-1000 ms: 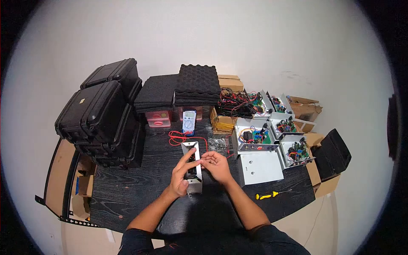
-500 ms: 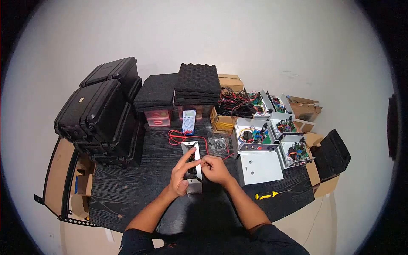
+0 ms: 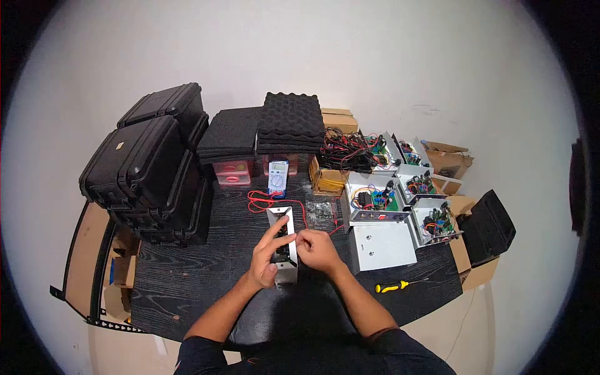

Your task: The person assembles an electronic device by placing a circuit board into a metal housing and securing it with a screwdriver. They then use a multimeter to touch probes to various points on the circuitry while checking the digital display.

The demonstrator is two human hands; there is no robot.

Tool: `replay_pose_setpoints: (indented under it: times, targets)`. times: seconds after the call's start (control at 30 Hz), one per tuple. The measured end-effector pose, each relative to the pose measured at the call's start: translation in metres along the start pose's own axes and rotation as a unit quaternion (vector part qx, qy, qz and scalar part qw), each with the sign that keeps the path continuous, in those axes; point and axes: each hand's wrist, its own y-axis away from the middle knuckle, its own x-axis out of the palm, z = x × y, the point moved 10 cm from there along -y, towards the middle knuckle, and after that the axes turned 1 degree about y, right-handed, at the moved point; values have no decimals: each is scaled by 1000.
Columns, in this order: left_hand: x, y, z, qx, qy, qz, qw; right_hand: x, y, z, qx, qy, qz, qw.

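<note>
Leftmost, black hard cases (image 3: 134,159) crowd the worktop's (image 3: 169,275) left edge, leaving bare room before my left hand (image 3: 262,265), its fingers spread across a narrow white metal enclosure (image 3: 286,275) near the worktop's middle. My right hand (image 3: 319,251) is curled in at the enclosure's right wall; I cannot tell whether it pinches anything. I seem to be on close work at that wall, and the next move probably calls for steady bracing and fine fingertip control. Rightward, a white metal housing (image 3: 389,247) limits sideways room; a yellow-handled screwdriver (image 3: 392,287) lies near the front-right edge.
</note>
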Motion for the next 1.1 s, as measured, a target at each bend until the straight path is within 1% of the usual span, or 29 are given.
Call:
replay_pose_setpoints:
  times: [0.03,0.07,0.13,0.23,0.33,0.43,0.53,0.63,0.73,0.83,0.9,0.93,0.97,1.03,1.1]
  targets:
    - [-1,-1,0,0,-1,0,1000,1,-1,2,-28,35,1,999]
    - [-1,-1,0,-1,-2,1,1000,-1,0,-3,-8,8,-16,1000]
    - [0,-1,0,-4,-2,1,1000,-8,1,9,33,-46,-45,997]
    - [0,0,1,3,-8,2,1000,0,0,10,-33,27,-12,999]
    - [-1,-1,1,2,-8,3,1000,-6,0,11,37,-16,-38,998]
    - [-1,0,1,-5,-8,3,1000,-4,0,11,42,-78,-28,996]
    - [-1,-2,-2,-3,1,2,1000,-3,-3,6,47,-83,-11,995]
    - [0,-2,-1,-4,4,2,1000,-2,-6,6,28,-42,19,999]
    - [0,-1,-1,1,-2,0,1000,-6,-9,-3,69,-73,9,995]
    - [-1,-2,-3,20,9,7,1000,-33,-30,-25,84,22,-83,993]
    - [1,-1,-2,19,13,6,1000,-50,-47,-48,65,143,-102,982]
    - [0,-2,-2,19,13,5,1000,-54,-55,-59,104,192,-80,972]
    - [-1,-2,-2,19,12,6,1000,-58,-61,-66,124,238,-71,961]
    - [0,-1,-2,17,13,6,1000,-55,-77,-94,138,286,-59,946]
    - [0,-1,0,17,10,8,1000,-41,-91,-142,148,312,-26,938]
